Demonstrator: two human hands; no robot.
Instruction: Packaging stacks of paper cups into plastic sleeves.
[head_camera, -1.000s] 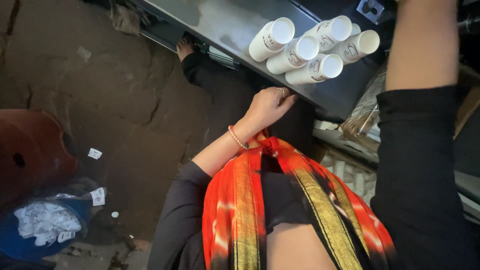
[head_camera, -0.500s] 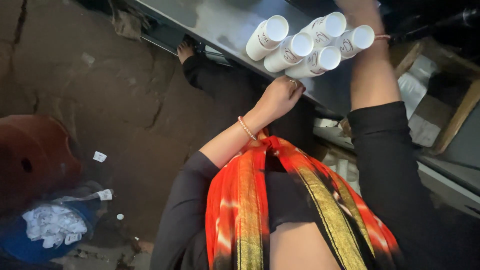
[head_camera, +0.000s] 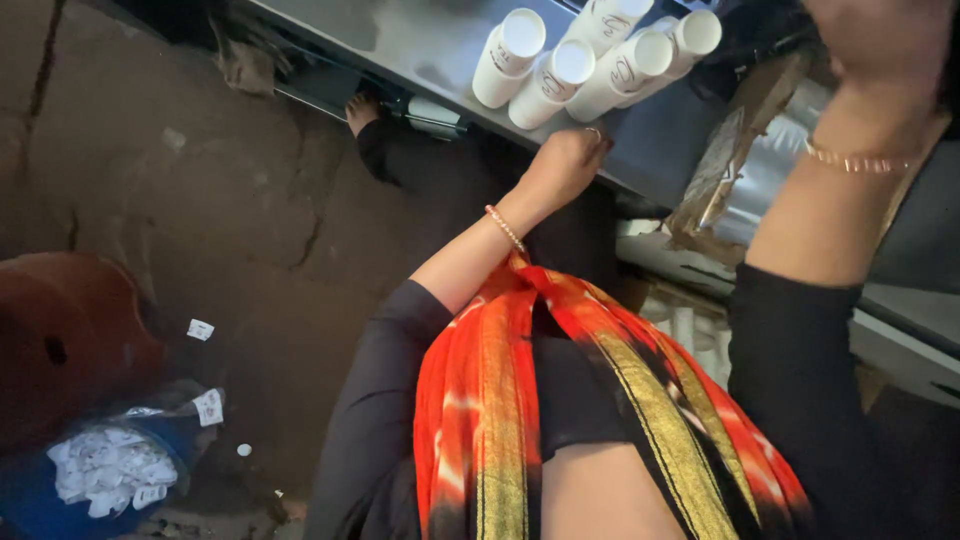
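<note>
Below, your left hand (head_camera: 568, 160) rests curled at the front edge of the grey metal bench (head_camera: 420, 40), fingers folded in with nothing visibly enclosed; whether they pinch anything small cannot be told. Just above it, 4 white cups (head_camera: 590, 60) lie on their sides on the bench, clustered and touching, mouths turned toward you. Your right hand (head_camera: 880, 50) is raised at the upper right, near the cups but apart from them; it is partly cut off by the frame, so its grip cannot be told. A bracelet circles each wrist. A crumpled plastic wrapper (head_camera: 720, 180) hangs at the bench edge between the 2 arms.

The cups look light and thin-walled, likely easy to dent and free to roll as they lie. Take one around the middle of its wall with a gentle wrap of the fingers, not by the rim.

An orange and gold scarf (head_camera: 560, 400) drapes down your front. On the cracked floor at lower left sits a blue tub of small white pieces (head_camera: 105, 470), beside a red-brown container (head_camera: 60, 340).
</note>
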